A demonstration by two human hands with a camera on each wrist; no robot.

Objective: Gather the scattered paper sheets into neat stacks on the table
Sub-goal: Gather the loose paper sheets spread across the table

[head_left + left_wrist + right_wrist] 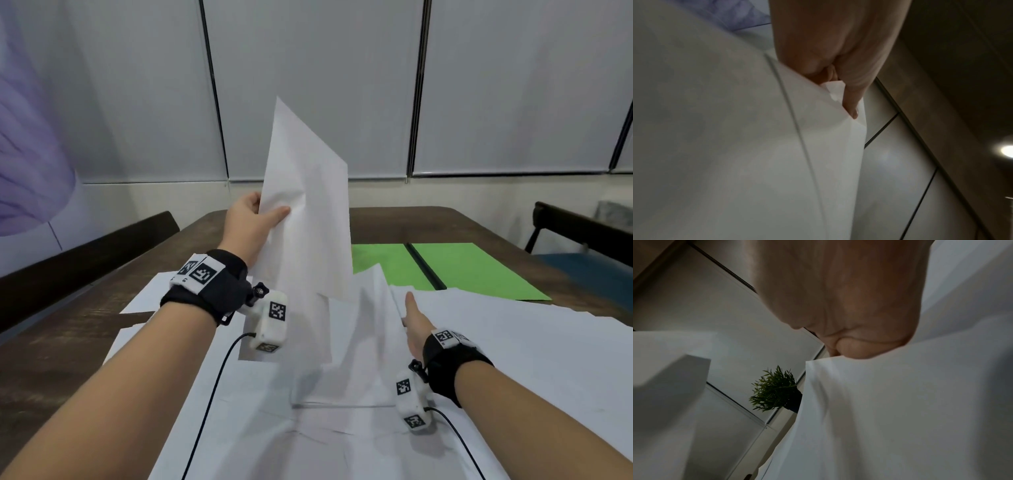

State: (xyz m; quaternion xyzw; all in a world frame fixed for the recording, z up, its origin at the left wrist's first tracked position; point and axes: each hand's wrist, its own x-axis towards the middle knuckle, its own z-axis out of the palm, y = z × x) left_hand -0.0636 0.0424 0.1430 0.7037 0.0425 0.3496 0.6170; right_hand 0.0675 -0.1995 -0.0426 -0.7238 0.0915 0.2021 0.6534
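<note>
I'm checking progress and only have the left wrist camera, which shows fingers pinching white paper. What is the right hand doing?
Observer: The right hand reaches into the white pile on the table, thumb straight. A sheet hides its fingers.
Operator: Is the pinched paper off the table?
Observer: The left hand holds the pinched paper upright above the pile. I cannot tell whether its lower edge touches.
Operator: Anything besides white paper?
Observer: Two green sheets lie flat at the far side, with a black strip between them.
</note>
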